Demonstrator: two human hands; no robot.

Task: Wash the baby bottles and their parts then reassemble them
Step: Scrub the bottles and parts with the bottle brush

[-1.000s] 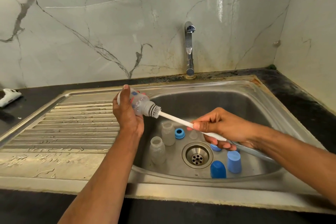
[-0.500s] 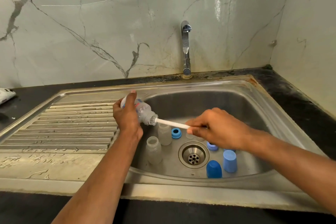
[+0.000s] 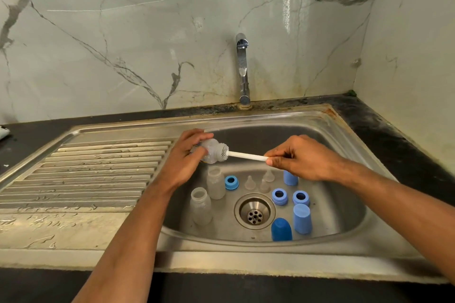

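My left hand (image 3: 183, 158) grips a clear baby bottle (image 3: 208, 153) on its side above the sink's left edge. The white bottle brush (image 3: 242, 154) has its bristle head in the bottle's mouth, and my right hand (image 3: 299, 158) pinches its handle. Two more clear bottles (image 3: 201, 205) stand upright in the steel sink (image 3: 344, 155) to the left of the drain (image 3: 254, 211). Three blue collar rings (image 3: 280, 196), three blue caps (image 3: 302, 218) and three clear teats (image 3: 250, 182) sit around the drain.
A chrome tap (image 3: 242, 69) rises from the back of the sink, and no water runs from it. The ribbed draining board (image 3: 81, 172) stretches to the left. A dark counter (image 3: 394, 145) borders the sink on the right, against a marble wall.
The brush head has gone further into the bottle's mouth. My right hand has moved up and left along the handle, uncovering the rings and a cap beneath it. My left hand shifted slightly right.
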